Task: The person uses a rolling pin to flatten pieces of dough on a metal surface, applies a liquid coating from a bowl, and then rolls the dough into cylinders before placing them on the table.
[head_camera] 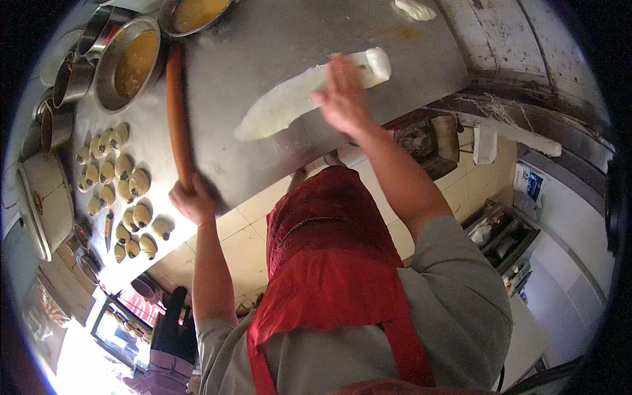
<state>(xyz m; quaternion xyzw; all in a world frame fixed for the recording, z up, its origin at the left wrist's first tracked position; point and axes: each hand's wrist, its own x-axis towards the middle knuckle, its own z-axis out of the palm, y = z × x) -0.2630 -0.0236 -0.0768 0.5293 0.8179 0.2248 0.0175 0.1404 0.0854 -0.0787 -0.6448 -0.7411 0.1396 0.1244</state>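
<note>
A long, thin sheet of pale dough [281,108] lies flat across the metal worktop, its far right end rolled into a thick fold. My right hand [344,91], slightly blurred, is over the dough just left of that fold, fingers extended; whether it presses on the sheet cannot be told. My left hand [193,200] is closed around the near end of a wooden rolling pin [177,108], which points away from me at the left of the dough. Several small filled dough pieces [123,168] with dark ends stand in rows farther left.
A metal bowl of yellowish liquid [136,64] sits behind the dough pieces, with a second bowl [197,12] beside it. Metal pots [71,81] line the left edge. A knife [108,229] lies near the pieces. Another dough lump [415,9] is at the far right.
</note>
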